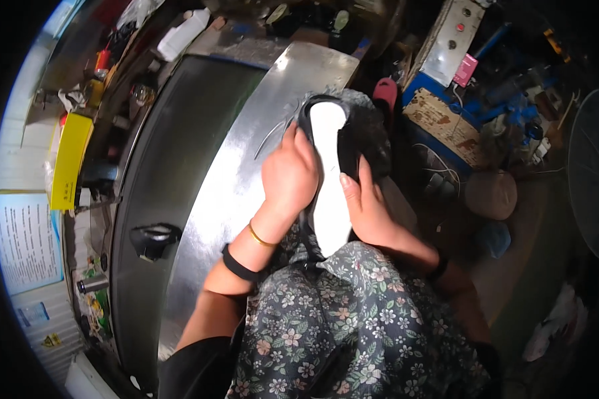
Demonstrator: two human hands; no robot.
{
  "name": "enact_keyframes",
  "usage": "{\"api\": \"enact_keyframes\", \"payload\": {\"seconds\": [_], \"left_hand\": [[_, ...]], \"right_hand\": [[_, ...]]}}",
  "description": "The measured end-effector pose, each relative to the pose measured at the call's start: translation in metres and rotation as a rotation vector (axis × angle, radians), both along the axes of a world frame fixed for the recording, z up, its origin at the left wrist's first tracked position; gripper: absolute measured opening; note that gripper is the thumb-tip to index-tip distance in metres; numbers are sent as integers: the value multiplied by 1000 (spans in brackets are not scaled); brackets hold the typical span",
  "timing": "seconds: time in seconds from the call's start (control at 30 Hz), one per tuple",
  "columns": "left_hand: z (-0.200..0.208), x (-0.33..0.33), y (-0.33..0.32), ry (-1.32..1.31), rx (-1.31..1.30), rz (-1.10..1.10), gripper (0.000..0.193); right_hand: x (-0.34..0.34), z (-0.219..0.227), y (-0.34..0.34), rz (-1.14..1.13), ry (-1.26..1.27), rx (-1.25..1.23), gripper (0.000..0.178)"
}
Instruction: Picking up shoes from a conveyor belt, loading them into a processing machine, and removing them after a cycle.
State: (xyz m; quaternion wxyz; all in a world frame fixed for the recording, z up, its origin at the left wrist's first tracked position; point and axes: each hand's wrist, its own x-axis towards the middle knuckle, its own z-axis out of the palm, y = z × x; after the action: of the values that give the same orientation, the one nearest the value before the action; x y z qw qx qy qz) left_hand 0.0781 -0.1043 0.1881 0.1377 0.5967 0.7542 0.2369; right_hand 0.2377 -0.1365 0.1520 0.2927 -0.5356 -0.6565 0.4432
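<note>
Left hand (290, 174) first, gripping the black shoe (304, 120) by its left rim; the shoe sits just beyond the lap, white insole (329, 183) facing up, likely for visibility; right hand (373, 207) (thumb inward) grips opposite, seemingly steadying.

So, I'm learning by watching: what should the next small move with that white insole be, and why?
I'd probably press lightly along the right edge of the white insole with the thumb of the right hand: it rests there, while the fingers of the left hand are at the rim of the black shoe. How snugly the insole sits, I can't tell.
</note>
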Motion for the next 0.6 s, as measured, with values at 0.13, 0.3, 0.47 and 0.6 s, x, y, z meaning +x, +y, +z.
{"api": "enact_keyframes", "payload": {"seconds": [0.13, 0.3, 0.47, 0.6], "left_hand": [[26, -11, -5, 310, 109, -195, 35], [-22, -21, -70, -240, 170, -338, 69], [-59, -3, -77, -495, 512, -41, 42], [-53, -14, -53, -1005, 255, 91, 49]], "right_hand": [[-17, 16, -19, 18, 18, -4, 71], [-8, -22, -21, 119, 194, 373, 71], [-10, -16, -22, 97, 109, 388, 71], [-1, -12, -21, 193, 81, 417, 73]]}}
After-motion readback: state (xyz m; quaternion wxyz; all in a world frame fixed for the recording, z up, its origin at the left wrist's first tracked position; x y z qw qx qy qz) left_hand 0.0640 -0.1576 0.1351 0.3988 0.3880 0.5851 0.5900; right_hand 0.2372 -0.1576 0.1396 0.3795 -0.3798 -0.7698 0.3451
